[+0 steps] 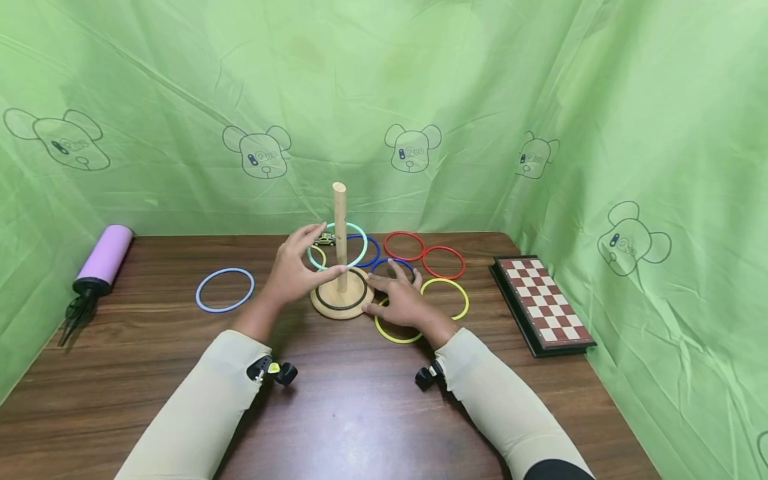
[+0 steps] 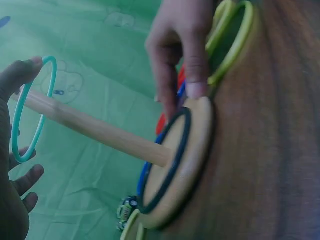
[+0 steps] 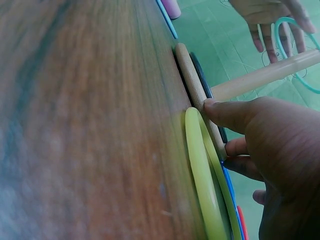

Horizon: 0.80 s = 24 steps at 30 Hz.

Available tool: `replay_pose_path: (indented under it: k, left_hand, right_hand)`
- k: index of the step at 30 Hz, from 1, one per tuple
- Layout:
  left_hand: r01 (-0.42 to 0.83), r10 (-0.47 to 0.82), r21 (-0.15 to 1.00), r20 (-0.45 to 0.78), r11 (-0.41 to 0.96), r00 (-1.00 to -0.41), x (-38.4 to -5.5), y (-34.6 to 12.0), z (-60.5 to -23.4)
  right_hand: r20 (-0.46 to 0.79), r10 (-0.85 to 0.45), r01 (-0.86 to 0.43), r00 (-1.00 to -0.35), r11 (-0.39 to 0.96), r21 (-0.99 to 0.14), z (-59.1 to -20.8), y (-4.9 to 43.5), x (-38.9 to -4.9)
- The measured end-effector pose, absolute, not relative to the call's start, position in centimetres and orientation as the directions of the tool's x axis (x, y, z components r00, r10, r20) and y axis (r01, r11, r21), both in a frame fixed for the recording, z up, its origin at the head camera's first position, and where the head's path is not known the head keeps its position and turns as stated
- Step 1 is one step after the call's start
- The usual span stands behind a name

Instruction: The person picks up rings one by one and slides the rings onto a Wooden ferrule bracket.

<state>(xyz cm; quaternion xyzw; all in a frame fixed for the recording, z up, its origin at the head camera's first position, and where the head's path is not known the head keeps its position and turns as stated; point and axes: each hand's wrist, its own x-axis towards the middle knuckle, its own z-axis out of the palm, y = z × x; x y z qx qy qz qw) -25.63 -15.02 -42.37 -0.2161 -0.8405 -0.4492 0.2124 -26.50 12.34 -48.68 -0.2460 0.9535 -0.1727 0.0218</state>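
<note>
A wooden peg stands upright on a round wooden base, with a black ring lying flat on it. My left hand holds a turquoise ring between thumb and fingers. That ring encircles the upper part of the peg, well above the base, as both wrist views show. On the other side, my right hand pinches the base's right edge, its thumb low on the rim and fingertips farther round. A yellow ring lies under the right hand, close against the base.
Beyond the right hand lie blue rings, red rings and another yellow ring. A toy car stands behind the peg. Leftward are a light blue ring and a purple pump. A chessboard is at right.
</note>
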Motion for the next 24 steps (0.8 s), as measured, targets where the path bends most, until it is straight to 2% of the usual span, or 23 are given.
replay_pose_path:
  k: [9,24]
  left_hand:
    - [0.517,0.189,0.680,0.499,0.519,-0.846,-25.3,-15.2,-44.7]
    - [0.493,0.215,0.627,0.468,0.603,-0.857,-25.0,-15.0,-48.0]
  right_hand:
    - [0.046,-0.481,-0.464,-0.876,0.811,-0.358,-48.5,12.3,-26.4]
    - [0.026,-0.481,-0.458,-0.876,0.814,-0.358,-48.4,12.4,-26.4]
